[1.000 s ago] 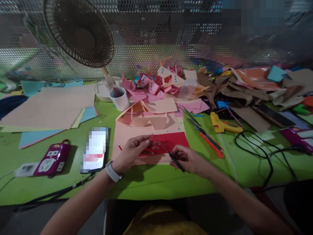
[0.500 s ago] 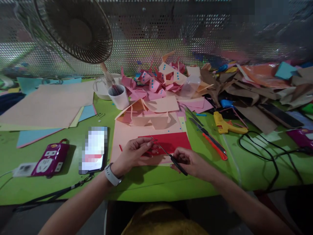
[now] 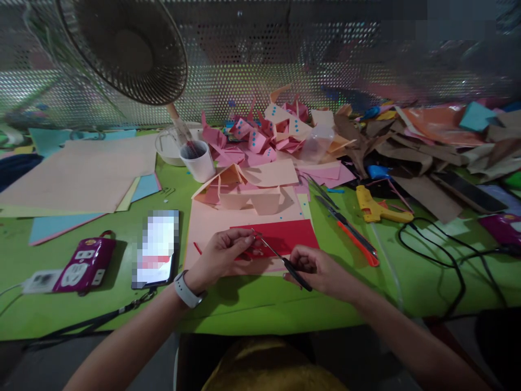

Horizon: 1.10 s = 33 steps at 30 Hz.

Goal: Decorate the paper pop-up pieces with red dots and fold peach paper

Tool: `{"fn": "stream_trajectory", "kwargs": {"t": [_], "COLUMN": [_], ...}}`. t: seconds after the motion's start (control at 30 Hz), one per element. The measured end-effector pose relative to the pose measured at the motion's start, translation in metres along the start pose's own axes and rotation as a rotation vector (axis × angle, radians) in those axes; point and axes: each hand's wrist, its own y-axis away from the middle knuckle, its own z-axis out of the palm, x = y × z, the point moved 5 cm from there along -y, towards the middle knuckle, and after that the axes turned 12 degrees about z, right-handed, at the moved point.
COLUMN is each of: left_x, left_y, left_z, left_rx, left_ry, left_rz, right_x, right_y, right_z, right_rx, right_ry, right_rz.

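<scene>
My left hand (image 3: 222, 255) pinches a small red paper piece (image 3: 254, 251) between thumb and fingers, just above a pale pink sheet (image 3: 207, 225). My right hand (image 3: 319, 269) grips small black-handled scissors (image 3: 280, 258), whose blades point up-left into the red piece. A larger red sheet (image 3: 291, 236) lies flat under and behind both hands. A white watch sits on my left wrist.
A phone (image 3: 157, 250) and a purple power strip (image 3: 83, 264) lie to the left. A white cup (image 3: 198, 160) and a fan (image 3: 126, 49) stand behind. Orange-handled scissors (image 3: 352, 236), a yellow glue gun (image 3: 376, 208), black cable (image 3: 443, 255) and piled folded paper (image 3: 268, 136) fill the right and back.
The view dipped slightly after the first frame. The scissors and the red piece shifted a little; both hands stay over the red sheet.
</scene>
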Motion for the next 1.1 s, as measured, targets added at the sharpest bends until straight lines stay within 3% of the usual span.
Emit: {"fn": "stream_trajectory", "kwargs": {"t": [1.1], "left_x": [-0.0033], "left_y": [-0.0022], "left_z": [0.0004], "left_rx": [-0.007], "left_ry": [0.068], "left_rz": [-0.04], "right_x": [0.0025], "right_y": [-0.0035], "right_z": [-0.0042], "right_rx": [0.029], "right_ry": [-0.024], "right_rz": [0.037]}}
